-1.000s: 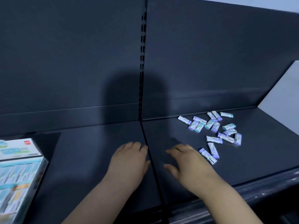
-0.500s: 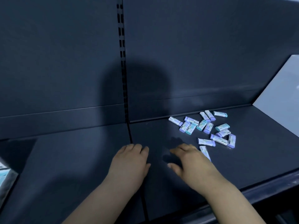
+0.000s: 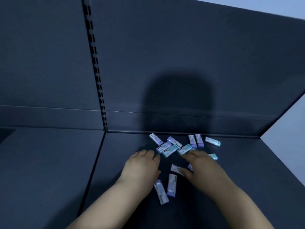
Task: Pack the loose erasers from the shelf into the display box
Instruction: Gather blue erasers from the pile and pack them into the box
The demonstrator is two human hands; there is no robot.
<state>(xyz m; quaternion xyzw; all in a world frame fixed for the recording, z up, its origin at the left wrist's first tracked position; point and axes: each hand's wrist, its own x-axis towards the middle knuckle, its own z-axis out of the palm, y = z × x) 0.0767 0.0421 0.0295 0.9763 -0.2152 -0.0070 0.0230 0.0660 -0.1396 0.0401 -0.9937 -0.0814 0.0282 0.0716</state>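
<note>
Several small erasers in purple and teal sleeves lie scattered on the dark shelf (image 3: 247,166), most in a cluster (image 3: 172,146) near the back wall. Two more erasers (image 3: 171,185) lie nearer me, between my wrists. My left hand (image 3: 142,166) rests palm down just left of the cluster, fingers apart, holding nothing. My right hand (image 3: 201,166) lies palm down over the right part of the pile, covering a few erasers; its thumb touches a white-sleeved eraser (image 3: 175,168). The display box is out of view.
A slotted upright (image 3: 95,66) splits the dark back panel, and a seam (image 3: 97,159) runs forward from it across the shelf. A pale side wall (image 3: 290,123) closes the shelf on the right.
My view has swung right, so the display box has left the frame. Both hands have moved forward and right onto the eraser pile; the right hand now covers some erasers.
</note>
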